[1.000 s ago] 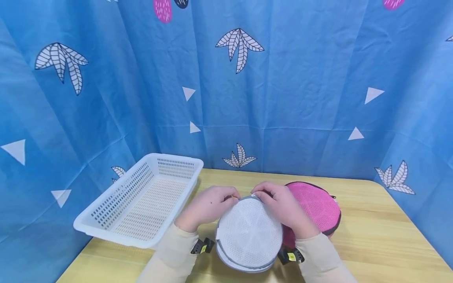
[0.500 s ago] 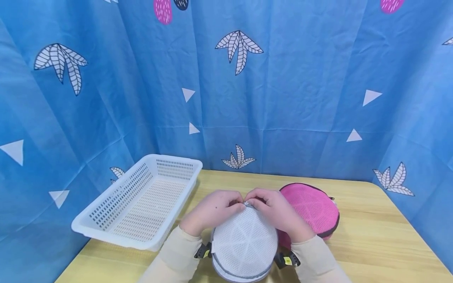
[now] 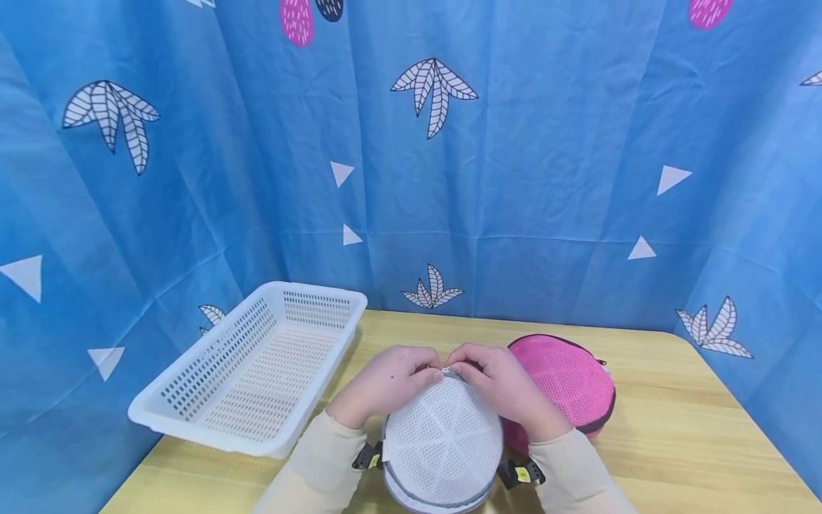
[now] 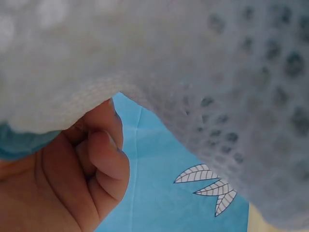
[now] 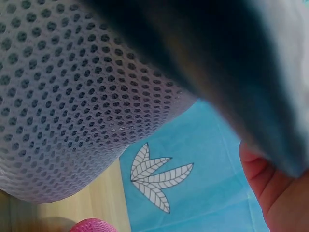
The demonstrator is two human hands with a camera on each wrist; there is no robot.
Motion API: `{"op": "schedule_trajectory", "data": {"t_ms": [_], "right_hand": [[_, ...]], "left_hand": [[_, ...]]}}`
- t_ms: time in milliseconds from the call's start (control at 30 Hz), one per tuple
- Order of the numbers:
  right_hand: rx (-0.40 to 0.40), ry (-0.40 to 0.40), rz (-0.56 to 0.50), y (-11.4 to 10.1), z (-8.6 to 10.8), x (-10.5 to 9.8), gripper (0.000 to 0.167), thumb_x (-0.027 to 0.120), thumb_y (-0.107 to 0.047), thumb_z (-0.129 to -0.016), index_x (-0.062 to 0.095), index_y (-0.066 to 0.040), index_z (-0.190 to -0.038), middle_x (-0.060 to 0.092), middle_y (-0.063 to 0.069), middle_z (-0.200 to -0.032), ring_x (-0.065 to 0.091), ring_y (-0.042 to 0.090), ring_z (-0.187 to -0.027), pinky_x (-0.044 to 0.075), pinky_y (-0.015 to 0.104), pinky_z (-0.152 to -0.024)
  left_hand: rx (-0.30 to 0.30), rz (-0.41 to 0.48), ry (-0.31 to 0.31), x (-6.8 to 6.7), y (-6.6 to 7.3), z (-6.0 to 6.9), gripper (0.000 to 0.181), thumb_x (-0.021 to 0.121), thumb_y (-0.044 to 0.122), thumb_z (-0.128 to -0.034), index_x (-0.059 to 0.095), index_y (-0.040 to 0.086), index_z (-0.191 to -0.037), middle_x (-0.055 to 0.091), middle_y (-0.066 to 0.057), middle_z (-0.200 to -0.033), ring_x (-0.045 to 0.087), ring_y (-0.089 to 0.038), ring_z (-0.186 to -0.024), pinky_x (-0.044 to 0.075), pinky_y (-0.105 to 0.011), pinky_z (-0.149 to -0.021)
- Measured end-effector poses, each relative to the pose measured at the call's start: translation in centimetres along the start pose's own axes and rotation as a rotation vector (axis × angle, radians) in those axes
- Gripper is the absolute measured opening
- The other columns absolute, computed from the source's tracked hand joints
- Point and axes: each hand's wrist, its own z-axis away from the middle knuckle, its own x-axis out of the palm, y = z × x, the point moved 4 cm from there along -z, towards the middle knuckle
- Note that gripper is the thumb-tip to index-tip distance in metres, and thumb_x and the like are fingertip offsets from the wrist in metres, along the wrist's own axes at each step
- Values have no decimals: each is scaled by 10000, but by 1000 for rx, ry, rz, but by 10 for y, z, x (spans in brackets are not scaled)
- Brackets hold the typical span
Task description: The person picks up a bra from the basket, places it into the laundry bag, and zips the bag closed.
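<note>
A round white mesh laundry bag [image 3: 443, 442] with a grey zipper edge is held above the table in the head view. My left hand [image 3: 393, 378] pinches its far rim from the left. Close against it, my right hand [image 3: 494, 378] pinches the same rim from the right, where a small white piece like a zipper pull [image 3: 447, 370] shows. Mesh [image 4: 159, 58] fills much of the left wrist view, with curled left fingers [image 4: 108, 164] under it. In the right wrist view the mesh side [image 5: 82, 96] bulges, and most of the right hand is hidden.
A pink mesh laundry bag [image 3: 565, 378] with a dark zipper edge lies right of the white one, partly behind my right forearm. At the left stands a white plastic basket [image 3: 356, 314] with slotted walls. Blue curtain [image 3: 546, 143] closes off the table's [image 3: 681, 400] back and sides.
My hands have come together at the white bag's far rim; they were slightly apart a second ago. The bag has shifted a little toward me and left. Pink bag and basket stay put.
</note>
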Motion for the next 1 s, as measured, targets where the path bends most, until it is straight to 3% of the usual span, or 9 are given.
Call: {"op": "schedule_trajectory", "data": {"t_ms": [233, 533, 767, 900, 1000], "right_hand": [[-30, 20, 21, 4, 0, -2, 107, 684, -191, -984, 726, -288, -966, 689, -178, -916, 649, 66, -867, 541, 299, -785], [-32, 55, -2, 7, -2, -5, 118, 680, -185, -988, 708, -291, -947, 684, -161, -908, 648, 78, -827, 548, 294, -732], [-18, 123, 39, 9, -2, -13, 123, 689, -172, -979, 710, -285, -938, 679, -166, -902, 642, 67, -844, 541, 324, -777], [2, 124, 33, 10, -2, -14, 110, 682, -191, -987, 709, -290, -948, 680, -165, -909, 644, 69, -858, 543, 333, -794], [9, 132, 22, 10, -1, -13, 101, 676, -196, -991, 716, -283, -958, 683, -160, -913, 645, 76, -857, 542, 334, -788]], "left_hand": [[-1, 2, 6, -2, -3, 0, 123, 607, 271, -1023, 663, 286, -914, 593, 160, -797, 555, -72, -731, 470, -285, -680], [-66, 63, 31, -10, -17, 1, 144, 603, 234, -1021, 668, 280, -901, 603, 141, -782, 568, -91, -738, 482, -308, -669], [-110, 127, 89, -18, -29, 3, 156, 612, 220, -1018, 655, 266, -875, 614, 105, -765, 579, -117, -719, 492, -334, -642], [-115, 126, 62, -18, -30, 5, 118, 606, 232, -1017, 660, 253, -914, 603, 98, -746, 574, -109, -701, 493, -326, -632], [-97, 108, 14, -16, -27, 4, 113, 586, 242, -1020, 688, 243, -1070, 588, 85, -731, 564, -104, -675, 496, -324, -624]]}}
